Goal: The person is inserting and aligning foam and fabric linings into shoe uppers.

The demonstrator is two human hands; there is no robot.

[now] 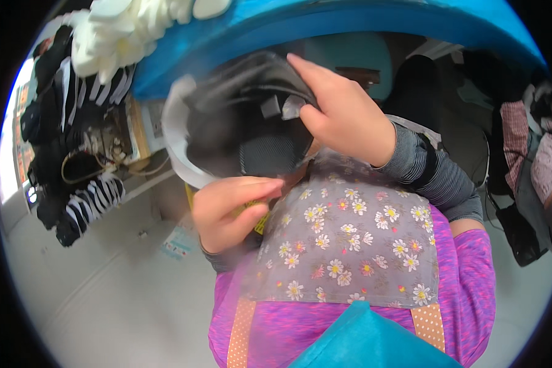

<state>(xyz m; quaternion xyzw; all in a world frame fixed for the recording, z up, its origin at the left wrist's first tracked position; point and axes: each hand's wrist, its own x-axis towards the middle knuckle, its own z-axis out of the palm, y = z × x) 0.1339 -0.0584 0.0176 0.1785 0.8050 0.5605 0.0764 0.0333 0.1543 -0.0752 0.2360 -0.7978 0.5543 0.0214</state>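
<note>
A black shoe upper with a white sole rim (239, 126) is held up close in front of my chest. My right hand (337, 113) grips its dark fabric from the right, fingers pressed on the top edge. Just below the shoe, my left hand (230, 208) pinches its lower white rim with thumb and fingers. A yellow object (259, 222) peeks out under my left hand. I wear a grey flowered apron (349, 245) over a purple top, with grey striped sleeves.
Several black shoe uppers with white stripes (83, 205) lie piled at the left. A blue tub rim (325, 27) with white pieces (122, 37) arches across the top. Another person in a checked sleeve (521, 141) stands at the far right. Pale floor (92, 294) lies below.
</note>
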